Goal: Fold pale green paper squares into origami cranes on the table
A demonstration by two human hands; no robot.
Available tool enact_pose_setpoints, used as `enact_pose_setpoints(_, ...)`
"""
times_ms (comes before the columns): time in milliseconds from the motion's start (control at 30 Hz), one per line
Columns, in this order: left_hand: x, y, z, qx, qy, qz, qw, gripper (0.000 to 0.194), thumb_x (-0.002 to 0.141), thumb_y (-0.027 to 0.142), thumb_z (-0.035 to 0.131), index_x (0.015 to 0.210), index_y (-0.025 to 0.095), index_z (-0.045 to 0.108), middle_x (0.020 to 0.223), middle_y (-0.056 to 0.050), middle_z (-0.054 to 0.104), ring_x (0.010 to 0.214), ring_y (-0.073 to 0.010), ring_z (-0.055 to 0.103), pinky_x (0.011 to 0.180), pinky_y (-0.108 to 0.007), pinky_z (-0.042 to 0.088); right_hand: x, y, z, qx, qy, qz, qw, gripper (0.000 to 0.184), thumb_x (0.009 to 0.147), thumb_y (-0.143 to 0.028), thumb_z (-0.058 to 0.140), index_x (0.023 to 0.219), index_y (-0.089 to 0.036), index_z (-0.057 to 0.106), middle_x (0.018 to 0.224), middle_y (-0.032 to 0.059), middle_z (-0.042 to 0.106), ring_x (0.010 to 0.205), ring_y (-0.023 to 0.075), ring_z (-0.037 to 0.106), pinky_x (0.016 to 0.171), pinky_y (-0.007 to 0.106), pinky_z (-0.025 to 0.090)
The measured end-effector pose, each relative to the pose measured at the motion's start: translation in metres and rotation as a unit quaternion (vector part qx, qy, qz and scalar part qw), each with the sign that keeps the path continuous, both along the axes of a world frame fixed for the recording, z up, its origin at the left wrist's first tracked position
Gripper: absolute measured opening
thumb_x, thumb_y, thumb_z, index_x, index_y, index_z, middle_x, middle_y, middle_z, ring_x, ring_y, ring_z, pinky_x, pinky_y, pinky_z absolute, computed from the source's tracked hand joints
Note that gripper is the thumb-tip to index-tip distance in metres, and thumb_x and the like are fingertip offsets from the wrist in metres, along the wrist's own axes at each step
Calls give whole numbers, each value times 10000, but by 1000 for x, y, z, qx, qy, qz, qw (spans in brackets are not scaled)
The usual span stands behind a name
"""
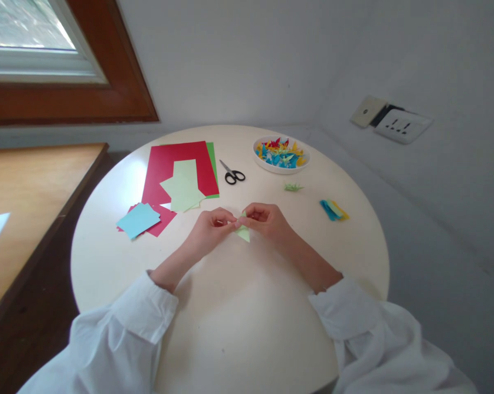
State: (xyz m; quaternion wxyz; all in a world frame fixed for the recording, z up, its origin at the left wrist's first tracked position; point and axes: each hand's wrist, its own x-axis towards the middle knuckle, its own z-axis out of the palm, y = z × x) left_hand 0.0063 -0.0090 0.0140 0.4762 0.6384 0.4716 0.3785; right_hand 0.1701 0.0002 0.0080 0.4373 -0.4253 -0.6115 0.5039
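Note:
A small piece of folded light green paper (243, 234) is pinched between both hands over the middle of the round table. My left hand (214, 230) grips its left side between thumb and fingers. On the other side my right hand (266, 220) pinches the upper part, and its fingers hide much of the paper. A pointed corner hangs down below the fingertips. Beyond the hands lie scissors (232, 175) with black handles, closed. A light green folded paper piece (293, 187) rests to the right of them.
The round white table (247, 328) carries red sheets (160, 169), pale green sheets (185, 186), light blue squares (139, 220) and folded coloured strips (333, 210). At the back, a white dish (267, 167) holds many colourful paper cranes. A wooden table (45, 180) stands left; walls close behind.

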Motion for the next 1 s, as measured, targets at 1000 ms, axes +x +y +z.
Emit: enact_pose_setpoints(1000, -3, 5, -12, 64, 67, -20, 996, 119, 719, 251, 590, 656, 161, 636, 774, -26, 614, 650, -113, 533, 572, -225, 404, -2, 0, -4, 83, -55, -47, 994, 167, 683, -302, 619, 599, -165, 574, 597, -13, 569, 577, 105, 513, 576, 254, 424)
